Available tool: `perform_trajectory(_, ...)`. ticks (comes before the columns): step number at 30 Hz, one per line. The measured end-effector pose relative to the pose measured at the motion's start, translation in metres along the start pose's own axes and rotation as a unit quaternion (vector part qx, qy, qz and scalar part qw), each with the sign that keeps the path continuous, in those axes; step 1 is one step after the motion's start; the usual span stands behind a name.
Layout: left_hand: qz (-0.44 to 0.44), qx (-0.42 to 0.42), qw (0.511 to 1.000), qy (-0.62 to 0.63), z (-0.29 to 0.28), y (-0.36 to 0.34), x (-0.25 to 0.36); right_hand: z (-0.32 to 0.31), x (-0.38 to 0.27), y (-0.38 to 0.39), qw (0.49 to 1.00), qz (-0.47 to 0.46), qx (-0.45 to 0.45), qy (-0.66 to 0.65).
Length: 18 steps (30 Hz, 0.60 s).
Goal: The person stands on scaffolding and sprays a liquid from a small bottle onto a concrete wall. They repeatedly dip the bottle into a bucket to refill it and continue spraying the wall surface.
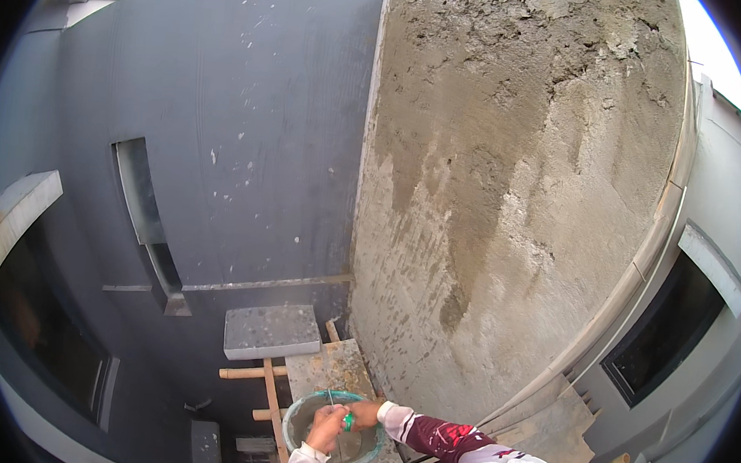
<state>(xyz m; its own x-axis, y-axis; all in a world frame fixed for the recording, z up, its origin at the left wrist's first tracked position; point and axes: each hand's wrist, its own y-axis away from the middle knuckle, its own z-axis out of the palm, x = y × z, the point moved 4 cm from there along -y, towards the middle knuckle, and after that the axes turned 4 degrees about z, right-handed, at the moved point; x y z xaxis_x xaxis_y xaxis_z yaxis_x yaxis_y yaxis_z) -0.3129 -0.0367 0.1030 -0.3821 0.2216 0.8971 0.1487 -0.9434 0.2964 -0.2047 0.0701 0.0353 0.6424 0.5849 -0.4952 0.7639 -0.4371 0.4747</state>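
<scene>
Where a dark grey painted wall (292, 125) meets a rough cement-plastered wall (510, 172) (darker toward the top, paler lower down), a pale strip (372, 104) marks the corner. Below stands a mortar-stained board (328, 365), with a grey rectangular slab (271, 331) just beside it on the left. A round tub with a teal rim (310, 398) overlaps the board's near end, low in the view. Over its mouth, the left hand (324, 428) and right hand (365, 414) come close together, fingers curled about a small green object (348, 422); which hand grips it, I cannot tell.
</scene>
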Motion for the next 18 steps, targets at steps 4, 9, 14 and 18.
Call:
perform_trajectory(4,-0.027,-0.042,0.998,-0.030,0.031,0.007,0.010,0.062,0.021,-0.017,0.988,0.043,0.085,0.124)
perform_trajectory(9,-0.047,-0.103,0.993,-0.045,0.068,0.008,0.015,0.097,0.065,-0.009,0.959,0.183,0.175,0.131)
perform_trajectory(14,-0.051,-0.111,0.990,-0.066,0.066,0.005,0.008,0.082,0.003,0.030,0.986,0.163,0.015,0.035)
perform_trajectory(18,-0.048,-0.135,0.988,0.051,0.110,0.026,0.008,0.146,0.116,0.020,0.959,-0.021,0.226,-0.170)
